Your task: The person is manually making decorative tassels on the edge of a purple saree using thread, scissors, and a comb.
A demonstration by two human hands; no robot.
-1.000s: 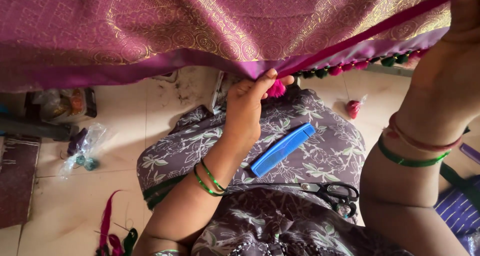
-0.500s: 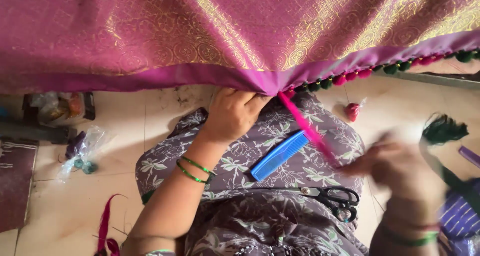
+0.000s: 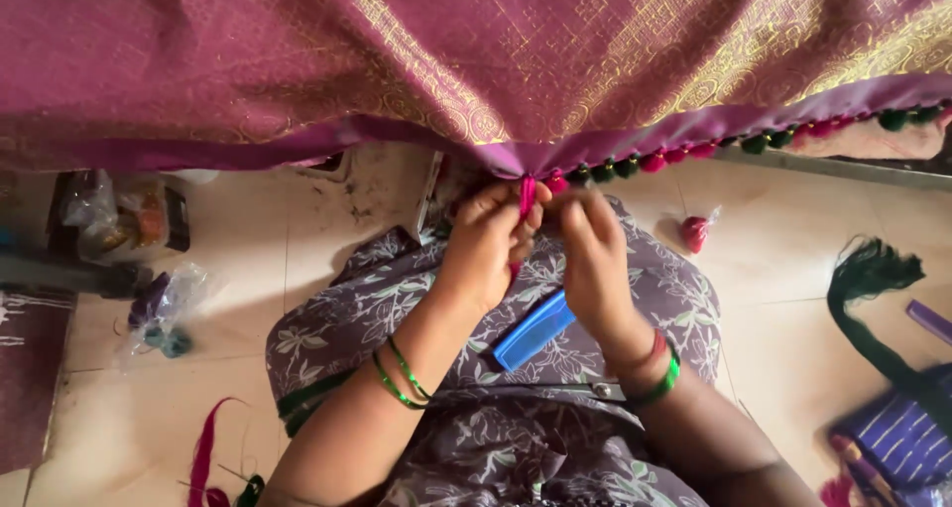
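Where right swung wide — hands [image 3: 540,239] together now

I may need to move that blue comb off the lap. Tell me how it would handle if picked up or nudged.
The blue comb looks like thin moulded plastic, so probably stiff and light. It lies flat on the soft patterned lap cloth, so a nudge would likely slide it, not roll it. The right hand partly covers one end, so its full length is unclear.

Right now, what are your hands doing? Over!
Both hands, left and right, pinch pink thread at cloth edge. Comb on lap. Nothing in the way.
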